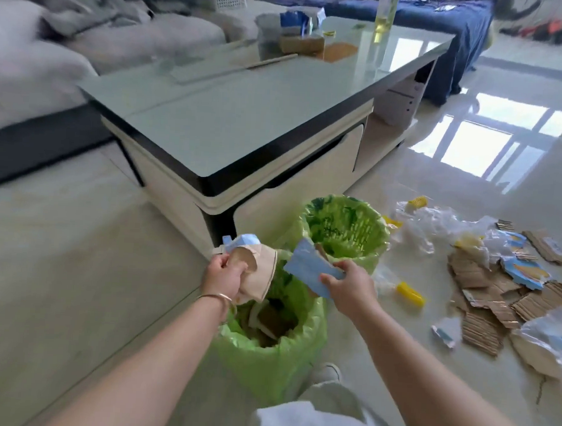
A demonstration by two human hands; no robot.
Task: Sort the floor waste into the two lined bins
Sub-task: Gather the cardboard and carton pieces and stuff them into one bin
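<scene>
Over the near bin, which stands on the floor just off the coffee table's near corner, you hold two torn scraps of card. Your left hand grips a curled tan piece of cardboard with a blue face showing at its top; your right hand pinches a flat blue piece by its lower edge between thumb and fingers. Both look light and fairly stiff, likely to bend rather than flop, so an edge pinch should be enough. Card already lies in the near bin, while the far bin behind it looks almost bare. To your right, the floor carries more corrugated scraps beside thin clear plastic film, which looks limp and slippery; bunch that up rather than pinching an edge.
</scene>
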